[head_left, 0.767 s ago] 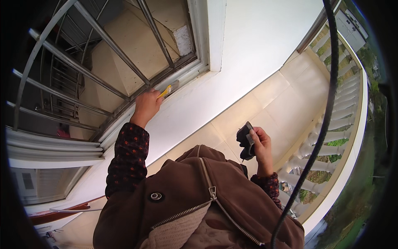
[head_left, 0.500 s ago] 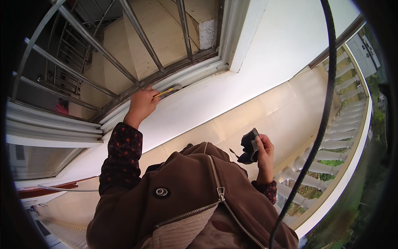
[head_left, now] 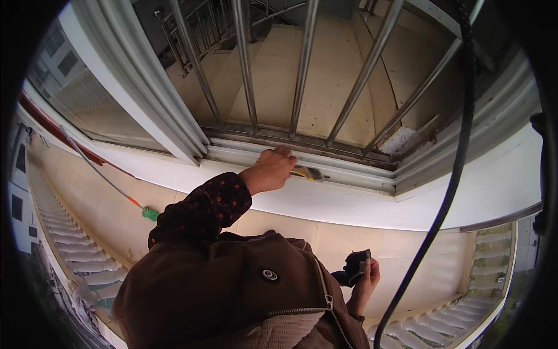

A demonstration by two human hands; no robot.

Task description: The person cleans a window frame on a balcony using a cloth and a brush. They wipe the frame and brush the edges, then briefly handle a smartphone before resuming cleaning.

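My left hand [head_left: 271, 170] is closed round the yellow handle of a small paintbrush [head_left: 314, 174]. The brush lies low along the white window track [head_left: 354, 179], its grey bristles pointing right, at or just over the sill's outer edge. Whether the bristles touch the track I cannot tell. Lower right, in front of my body, my right hand [head_left: 366, 285] grips a crumpled dark cloth [head_left: 356, 266] between thumb and fingers, well away from the window.
Upright metal bars [head_left: 305, 70] stand just behind the track. A sliding window pane [head_left: 96, 110] is at the left. A green-headed mop [head_left: 150, 213] leans there. One black cable [head_left: 446, 198] hangs down the right side. White balustrades [head_left: 81, 256] edge the balcony.
The view has swung round, so the window now lies straight ahead and the mop shows at left. The left hand still holds the brush by the track; the right keeps the cloth.
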